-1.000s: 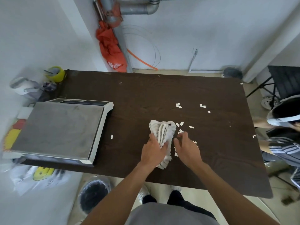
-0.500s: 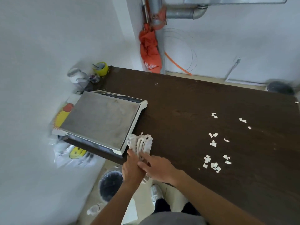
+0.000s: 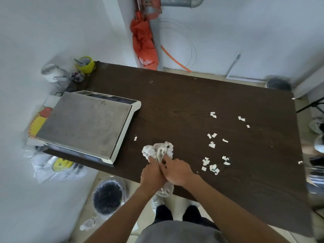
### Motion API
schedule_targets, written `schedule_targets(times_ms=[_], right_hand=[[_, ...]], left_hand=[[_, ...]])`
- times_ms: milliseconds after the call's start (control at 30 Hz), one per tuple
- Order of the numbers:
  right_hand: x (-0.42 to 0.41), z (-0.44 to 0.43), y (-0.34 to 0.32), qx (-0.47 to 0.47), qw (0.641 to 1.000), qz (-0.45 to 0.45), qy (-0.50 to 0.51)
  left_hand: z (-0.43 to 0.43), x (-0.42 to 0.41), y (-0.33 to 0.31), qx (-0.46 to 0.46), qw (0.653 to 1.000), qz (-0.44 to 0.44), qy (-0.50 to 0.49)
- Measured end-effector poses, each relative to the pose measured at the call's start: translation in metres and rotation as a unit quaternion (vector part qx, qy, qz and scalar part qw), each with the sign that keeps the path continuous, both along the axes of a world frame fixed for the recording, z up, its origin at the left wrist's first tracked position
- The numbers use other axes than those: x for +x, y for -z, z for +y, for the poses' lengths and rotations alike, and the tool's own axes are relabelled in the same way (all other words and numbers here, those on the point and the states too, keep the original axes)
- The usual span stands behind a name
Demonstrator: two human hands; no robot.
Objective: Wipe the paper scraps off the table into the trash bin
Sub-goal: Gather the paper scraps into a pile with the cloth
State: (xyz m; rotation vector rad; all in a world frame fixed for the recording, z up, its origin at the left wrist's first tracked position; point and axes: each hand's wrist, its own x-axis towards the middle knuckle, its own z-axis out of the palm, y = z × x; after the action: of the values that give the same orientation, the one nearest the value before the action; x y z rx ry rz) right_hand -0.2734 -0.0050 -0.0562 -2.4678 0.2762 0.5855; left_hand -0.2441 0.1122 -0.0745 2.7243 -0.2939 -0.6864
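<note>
A crumpled white cloth (image 3: 157, 151) lies on the dark brown table (image 3: 192, 95) near its front edge. My left hand (image 3: 151, 176) and my right hand (image 3: 177, 170) both press on the cloth's near end, side by side. Several white paper scraps (image 3: 211, 166) are scattered on the table right of the cloth, and one single scrap (image 3: 135, 138) lies to its left. The round trash bin (image 3: 107, 196) with a dark liner stands on the floor below the table's front edge, left of my hands.
A large flat weighing scale (image 3: 84, 125) covers the table's left part. Plastic bags (image 3: 57, 167) and a yellow tape roll (image 3: 85, 64) sit at the far left. An orange umbrella (image 3: 143, 42) hangs by a pipe. A person's feet (image 3: 318, 134) are at the right edge.
The cloth and both hands went left to the scale's corner by the front edge, then came back right a little. The scrap piles stayed where they were.
</note>
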Motion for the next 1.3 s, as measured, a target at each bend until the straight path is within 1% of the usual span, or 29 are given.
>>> schedule_targets(times_ms=[167,333,433,533,633,767,967,1067,1133,1300], right_hand=[[-0.023,-0.045,0.007,-0.040,0.998,0.011,0.057],[-0.041,-0.084,0.010,-0.080,0.990,0.032,0.113],[-0.052,-0.106,0.010,-0.092,0.987,0.027,0.126],[-0.059,-0.122,0.006,-0.115,0.986,0.028,0.119],[-0.058,-0.124,-0.004,-0.134,0.988,0.015,0.074],[-0.043,-0.107,-0.018,-0.114,0.993,-0.015,0.008],[-0.012,-0.063,-0.018,-0.047,0.995,-0.066,-0.060],[0.001,-0.045,-0.019,0.000,0.993,-0.079,-0.090],[0.010,-0.035,-0.020,0.013,0.991,-0.079,-0.109],[0.035,-0.016,-0.017,0.003,0.989,-0.063,-0.135]], left_hand=[[-0.053,-0.019,0.002,-0.015,0.998,0.028,0.059],[-0.099,-0.031,-0.004,-0.042,0.994,0.048,0.089],[-0.124,-0.038,-0.007,-0.060,0.992,0.044,0.104],[-0.140,-0.046,-0.009,-0.079,0.991,0.040,0.097],[-0.140,-0.053,-0.010,-0.092,0.993,0.036,0.071],[-0.118,-0.052,-0.012,-0.101,0.995,0.019,0.015],[-0.074,-0.035,-0.019,-0.057,0.992,-0.046,-0.101],[-0.055,-0.027,-0.018,-0.039,0.984,-0.053,-0.168],[-0.046,-0.022,-0.018,-0.032,0.977,-0.048,-0.204],[-0.030,-0.001,-0.017,-0.030,0.975,-0.051,-0.212]])
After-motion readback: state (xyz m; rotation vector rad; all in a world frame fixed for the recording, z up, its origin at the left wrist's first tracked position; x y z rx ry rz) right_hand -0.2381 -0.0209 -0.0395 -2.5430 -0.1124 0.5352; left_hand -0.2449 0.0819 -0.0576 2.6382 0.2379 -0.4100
